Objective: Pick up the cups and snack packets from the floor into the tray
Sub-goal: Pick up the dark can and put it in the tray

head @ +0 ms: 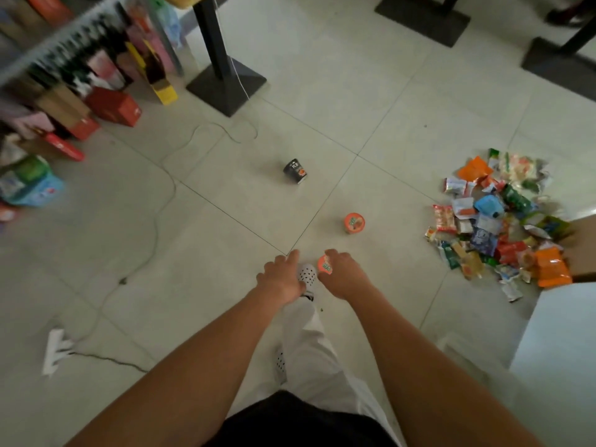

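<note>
Three cups on pale tiled floor (403, 117). Black cup (295, 171) farthest out, tipped on its side, orange round mark on its wall, just beside a tile joint. Orange cup (354, 222) upright, right of the joint, orange lid with a printed picture facing up. Third cup (325, 264) nearest, orange-pink lid with green print, partly hidden behind right hand.

Packets (496, 221) heaped at right, well apart from the cups: orange, blue, green, red and silver wrappers, overlapping, some crumpled, lying against a pale box (554, 333) at the frame edge.

Left hand (280, 279) extended forward and down, index finger pointing out, other fingers loosely curled, holding nothing. Right hand (343, 274) lowered at the third cup, fingers curved over its near side; contact or grip cannot be told, hand blurred. White perforated shoe (307, 275) between the two hands, white trouser leg below.

Black table base (225, 87) at upper centre, thin cable (154, 227) trailing across tiles, boxed goods (113, 106) stacked along left edge. No tray identifiable.
</note>
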